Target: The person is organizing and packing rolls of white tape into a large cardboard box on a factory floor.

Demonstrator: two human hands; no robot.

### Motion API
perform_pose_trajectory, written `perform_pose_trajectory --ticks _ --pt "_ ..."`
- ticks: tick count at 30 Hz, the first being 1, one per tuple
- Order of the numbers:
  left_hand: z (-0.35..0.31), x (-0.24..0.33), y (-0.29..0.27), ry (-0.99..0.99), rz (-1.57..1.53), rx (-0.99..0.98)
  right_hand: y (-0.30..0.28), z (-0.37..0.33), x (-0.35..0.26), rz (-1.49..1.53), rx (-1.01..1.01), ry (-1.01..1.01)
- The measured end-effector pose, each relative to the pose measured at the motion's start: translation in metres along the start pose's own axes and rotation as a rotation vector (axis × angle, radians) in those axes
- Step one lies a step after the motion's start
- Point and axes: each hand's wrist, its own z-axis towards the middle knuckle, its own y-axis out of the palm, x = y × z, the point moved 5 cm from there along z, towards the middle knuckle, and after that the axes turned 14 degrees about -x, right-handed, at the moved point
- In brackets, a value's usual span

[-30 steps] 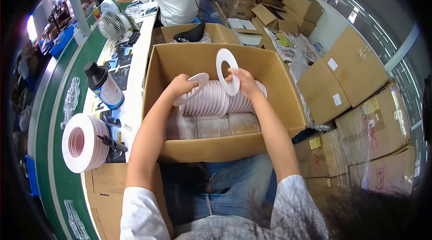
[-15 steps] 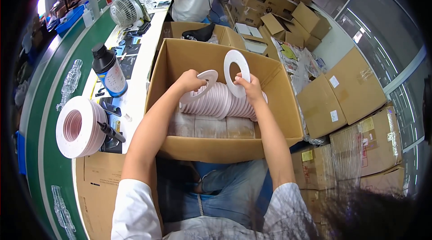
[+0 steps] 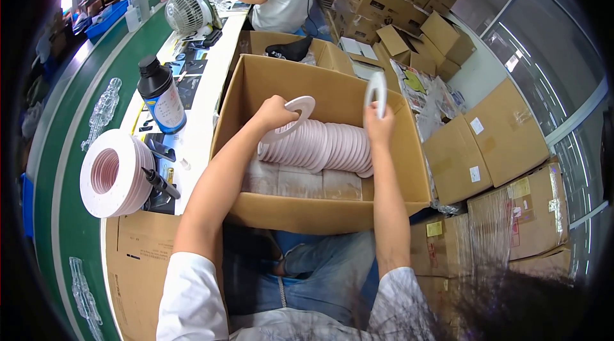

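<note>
**White ring [image 3: 382,93] in the right hand [image 3: 379,126] has moved rightward and turned nearly edge-on**

The right hand grips the slightly blurred white ring, raised above the right end of a row of pale pink rings [image 3: 320,146]. The left hand [image 3: 274,113] holds a 2nd ring [image 3: 307,111], tilted at that row's left end. The row lies inside an open carton [image 3: 307,214], on a shiny brownish layer [image 3: 304,181]. On the bench [image 3: 192,195] to the left, a ring stack [image 3: 130,178] sits near a dark bottle [image 3: 162,98].
</note>
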Motion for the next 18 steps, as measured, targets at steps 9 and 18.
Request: perform_pose_trajectory --ticks 9,18 --pt "-0.001 0.015 0.024 -0.03 0.287 -0.006 0.048 -0.019 0.009 -0.072 -0.589 0.095" --pt "0.005 0.029 0.031 0.012 0.207 0.023 0.027 -0.012 0.01 -0.13 -0.558 -0.194"
